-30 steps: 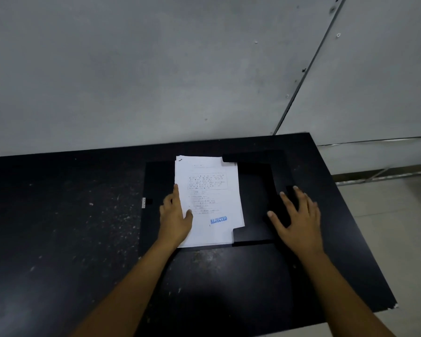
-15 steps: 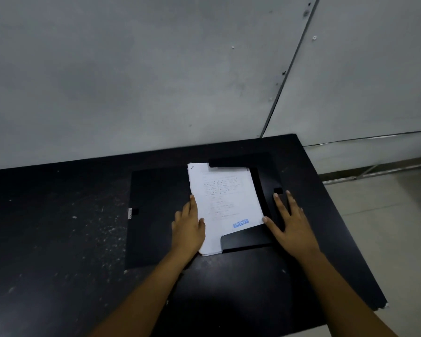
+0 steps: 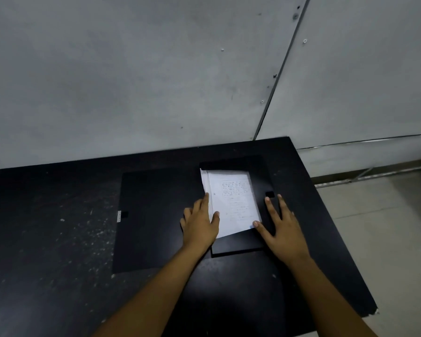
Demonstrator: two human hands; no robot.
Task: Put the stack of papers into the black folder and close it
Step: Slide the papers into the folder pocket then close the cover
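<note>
The black folder (image 3: 151,215) lies open on the black table, its left cover spread flat. A white stack of papers (image 3: 231,203) with printed text sits in the folder's right half, its top and bottom edges tucked under black flaps. My left hand (image 3: 199,222) lies flat at the stack's left edge, thumb resting on the paper. My right hand (image 3: 281,223) is spread flat on the folder's right side, its thumb touching the stack's lower right corner.
The black table (image 3: 46,239) is scuffed with white specks and ends at a grey wall (image 3: 131,69) behind. Its right edge (image 3: 331,227) drops to a pale floor. A small white label (image 3: 119,216) marks the folder's left edge.
The stack has slid rightward, deeper into the folder's right pocket; the blue stamp is now mostly covered. Both hands followed it to the right.
</note>
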